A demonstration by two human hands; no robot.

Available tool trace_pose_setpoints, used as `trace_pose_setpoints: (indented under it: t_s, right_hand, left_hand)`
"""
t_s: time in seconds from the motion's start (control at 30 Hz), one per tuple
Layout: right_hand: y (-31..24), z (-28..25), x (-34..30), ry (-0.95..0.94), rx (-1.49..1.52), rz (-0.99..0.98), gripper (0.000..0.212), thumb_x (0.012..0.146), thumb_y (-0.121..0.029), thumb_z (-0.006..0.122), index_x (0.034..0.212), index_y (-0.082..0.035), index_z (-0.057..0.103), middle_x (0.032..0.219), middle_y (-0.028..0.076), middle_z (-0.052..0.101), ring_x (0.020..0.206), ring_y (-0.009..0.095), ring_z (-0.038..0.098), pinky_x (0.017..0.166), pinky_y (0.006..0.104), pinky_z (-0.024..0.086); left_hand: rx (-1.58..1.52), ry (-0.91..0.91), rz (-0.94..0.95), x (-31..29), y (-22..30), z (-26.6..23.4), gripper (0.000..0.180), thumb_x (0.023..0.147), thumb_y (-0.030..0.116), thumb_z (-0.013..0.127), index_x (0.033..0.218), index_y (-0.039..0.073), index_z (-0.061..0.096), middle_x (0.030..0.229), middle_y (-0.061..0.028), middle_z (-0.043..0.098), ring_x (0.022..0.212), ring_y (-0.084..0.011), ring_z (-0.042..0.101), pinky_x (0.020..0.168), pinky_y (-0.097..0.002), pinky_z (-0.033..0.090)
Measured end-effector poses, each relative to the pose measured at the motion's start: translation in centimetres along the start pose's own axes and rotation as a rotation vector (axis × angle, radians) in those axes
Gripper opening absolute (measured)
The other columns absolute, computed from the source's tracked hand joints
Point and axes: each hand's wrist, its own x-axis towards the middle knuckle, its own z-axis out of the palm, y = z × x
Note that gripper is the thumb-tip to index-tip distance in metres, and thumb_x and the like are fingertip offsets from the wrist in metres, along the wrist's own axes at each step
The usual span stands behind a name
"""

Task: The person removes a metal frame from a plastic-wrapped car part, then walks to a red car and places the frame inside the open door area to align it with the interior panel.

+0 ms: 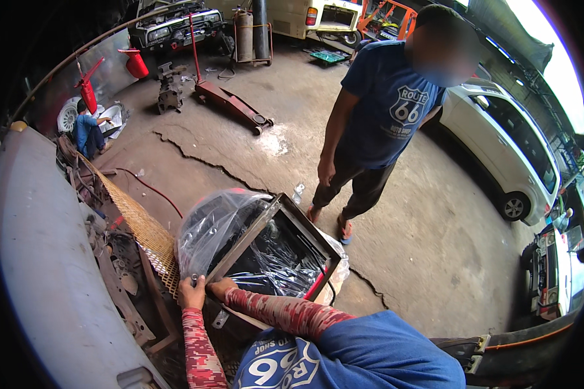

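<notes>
A rectangular metal frame [246, 238] lies tilted in front of me, over a dark item wrapped in clear plastic [198, 227]. My left hand [191, 293] is at the frame's near left corner, its fingers closed around a small shiny metal piece too small to name. Beside it, my right hand [222, 288] grips the same corner with bent fingers, partly hidden by my forearm. A metal tab [220, 318] with a hole shows just below my hands. Camouflage sleeves cover both my forearms.
Expanded metal mesh [136, 223] and a car's open engine bay [120, 279] lie to my left. A person [383, 110] stands across from me. A red floor jack [230, 107] is farther off; a white car [506, 129] stands at right. Another person [87, 129] sits far left.
</notes>
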Motion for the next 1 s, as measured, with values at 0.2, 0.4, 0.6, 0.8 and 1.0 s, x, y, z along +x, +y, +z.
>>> trace_pose_setpoints:
  t_s: [0.2, 0.4, 0.6, 0.8, 1.0]
  right_hand:
    - [-1.9, -1.5, -3.5, 0.088, -0.13, -0.195, 0.048, 0.076, -0.039, 0.067, 0.102, 0.002, 0.069, 0.105, 0.028, 0.066, 0.101, 0.04, 0.065, 0.086, 0.0442, 0.052]
    - [-1.2, -1.5, -5.1, 0.29, -0.173, -0.401, 0.043, 0.079, -0.04, 0.067, 0.094, 0.0, 0.066, 0.095, 0.024, 0.068, 0.095, 0.039, 0.066, 0.082, 0.047, 0.052]
    - [-0.6, -1.3, -5.1, 0.2, -0.098, -0.366, 0.033, 0.079, -0.03, 0.065, 0.095, -0.001, 0.066, 0.1, 0.023, 0.066, 0.098, 0.039, 0.063, 0.084, 0.0456, 0.05]
    - [0.8, -0.1, -3.8, 0.298, -0.013, -0.821, 0.024, 0.079, -0.019, 0.069, 0.094, 0.0, 0.067, 0.095, 0.023, 0.066, 0.089, 0.038, 0.066, 0.081, 0.0447, 0.052]
    - [0.7, 0.6, -2.8, 0.352, -0.062, -0.394, 0.037, 0.083, -0.036, 0.063, 0.092, -0.001, 0.072, 0.089, 0.023, 0.07, 0.085, 0.04, 0.068, 0.079, 0.0446, 0.053]
  left_hand:
    - [0.0, -0.02, 0.067, -0.2, 0.7, 0.8, 0.038, 0.087, 0.033, 0.06, 0.083, -0.005, 0.064, 0.084, -0.0276, 0.063, 0.082, -0.0439, 0.061, 0.074, -0.0492, 0.047]
    - [-0.126, -0.138, -0.036, -0.4, 0.7, 1.1, 0.047, 0.094, 0.037, 0.048, 0.094, -0.005, 0.067, 0.092, -0.0308, 0.064, 0.09, -0.0481, 0.061, 0.079, -0.0498, 0.047]
    - [-0.044, -0.09, -0.035, -0.1, 0.2, 1.9, 0.051, 0.094, 0.038, 0.045, 0.093, -0.007, 0.068, 0.094, -0.0311, 0.064, 0.092, -0.049, 0.061, 0.081, -0.0516, 0.048]
    - [0.011, -0.093, -0.055, 0.2, -0.9, 2.8, 0.055, 0.094, 0.043, 0.04, 0.092, -0.003, 0.07, 0.096, -0.0299, 0.065, 0.094, -0.0492, 0.061, 0.083, -0.0535, 0.048]
    - [0.027, -0.083, -0.143, -0.3, -0.1, 2.4, 0.053, 0.094, 0.044, 0.041, 0.087, 0.001, 0.071, 0.091, -0.0283, 0.066, 0.09, -0.0463, 0.064, 0.081, -0.0532, 0.051]
